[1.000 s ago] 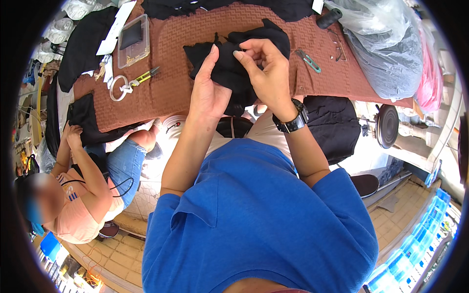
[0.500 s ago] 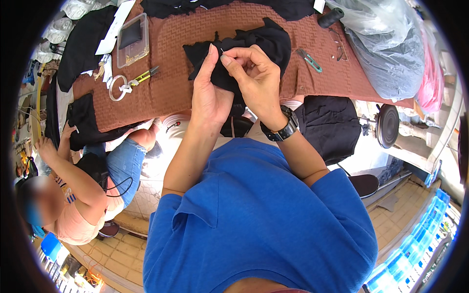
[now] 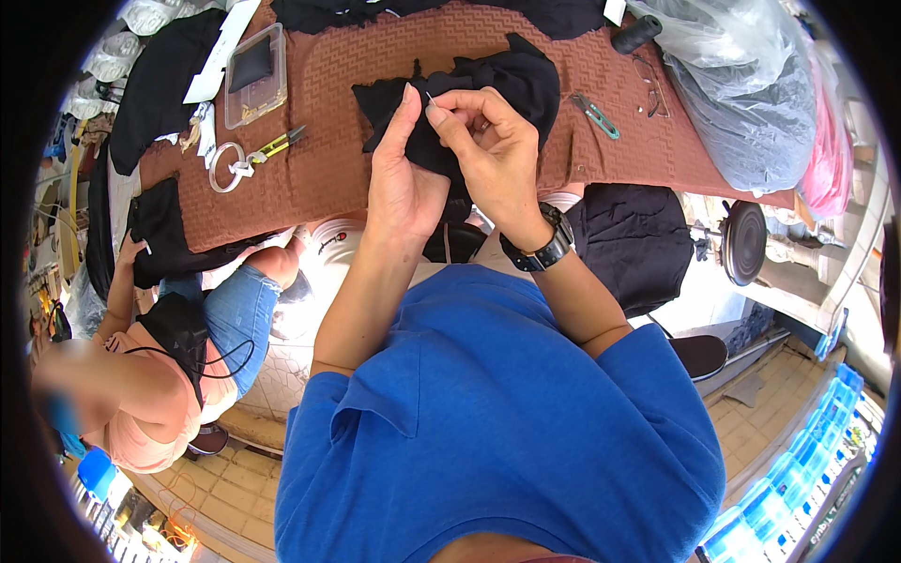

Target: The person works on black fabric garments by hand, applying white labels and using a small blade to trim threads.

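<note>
Between thumb and fingertips, my right hand [image 3: 497,150] pinches a needle [image 3: 430,96], a thin pale sliver with its tip pointing up and left. My left hand [image 3: 405,174] is raised close beside it, thumb upright and apart from the needle. Its other fingers are mostly hidden and look closed; whatever they hold cannot be made out. Black cloth [image 3: 516,80] lies crumpled on the table behind and under both hands. Any thread is lost against the black.
On the brown-covered table [image 3: 319,178] lie yellow thread snips [image 3: 279,144], a white ring [image 3: 223,169], a clear box [image 3: 255,80], green snips [image 3: 595,116], glasses [image 3: 654,89] and a black thread spool [image 3: 635,35]. Plastic bags [image 3: 741,94] stand right. Another person [image 3: 160,394] sits left.
My hands and the needle stay almost where they were. The person on the left has shifted, with one arm now bent toward their head.
</note>
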